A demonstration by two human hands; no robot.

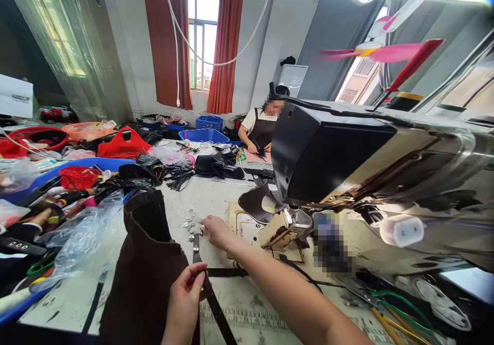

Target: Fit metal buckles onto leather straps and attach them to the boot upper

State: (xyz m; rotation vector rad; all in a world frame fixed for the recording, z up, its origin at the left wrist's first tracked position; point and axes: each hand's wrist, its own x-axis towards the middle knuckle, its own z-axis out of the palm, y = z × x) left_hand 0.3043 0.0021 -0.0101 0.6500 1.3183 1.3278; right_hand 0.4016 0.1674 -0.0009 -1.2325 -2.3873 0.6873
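Observation:
My left hand (pixel 187 296) pinches a dark brown leather strap (pixel 218 309) between thumb and fingers, low in the middle of the head view. Just beyond it lies a short strip with round metal snaps (pixel 196 249). My right hand (pixel 216 233) reaches across to a heap of small silvery metal pieces (pixel 190 217) on the white table (pixel 216 193). Its fingertips are pressed together at the heap's edge; what they hold, if anything, is too small to make out. A dark brown fabric bag (pixel 144 273) stands upright beside my left hand, its top gaping.
A sewing machine (pixel 332 159) takes up the right side, with a curved brown leather piece (pixel 254 203) at its bed. Green-handled scissors (pixel 401 304) lie lower right. Plastic bags (pixel 88 231) and a blue tub (pixel 111 164) crowd the left. Across the table a person (pixel 266 123) works.

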